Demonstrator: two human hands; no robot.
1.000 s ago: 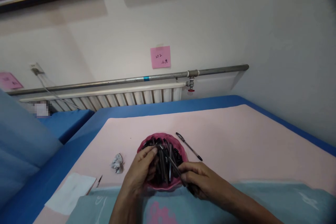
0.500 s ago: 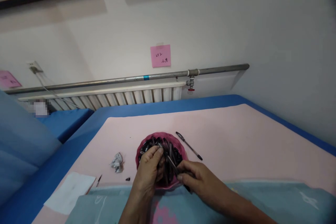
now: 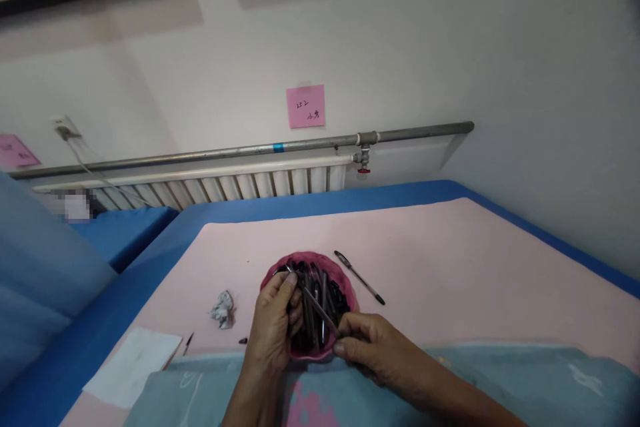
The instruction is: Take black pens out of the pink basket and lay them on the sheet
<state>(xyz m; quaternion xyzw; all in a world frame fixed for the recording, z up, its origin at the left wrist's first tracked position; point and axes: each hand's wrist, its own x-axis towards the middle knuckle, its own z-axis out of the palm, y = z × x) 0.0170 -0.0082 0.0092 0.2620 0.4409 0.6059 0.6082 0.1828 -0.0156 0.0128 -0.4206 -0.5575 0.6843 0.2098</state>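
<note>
Over a pink bowl (image 3: 345, 267) of dark pens, both my hands are closed on a slim grey pen (image 3: 320, 309) that slants between them. My left hand (image 3: 273, 320), at the bowl's left side, pinches the upper end; exactly what lies under its fingertips is hidden. On the near right of the bowl, my right hand (image 3: 373, 347) grips the lower end between thumb and fingers. Beyond the bowl's right rim lies a capped clear pen (image 3: 360, 277) with dark ends.
Left of the bowl lie crumpled paper (image 3: 223, 310), a small black piece (image 3: 243, 340), a thin dark pen-like piece (image 3: 188, 344) and a white sheet (image 3: 135, 367). A teal cloth (image 3: 500, 380) covers the near edge. A radiator (image 3: 250, 183) runs behind the blue edge.
My left hand has shifted slightly left, away from the right hand, exposing more pens in the bowl. More of the slanting pen shows between my hands.
</note>
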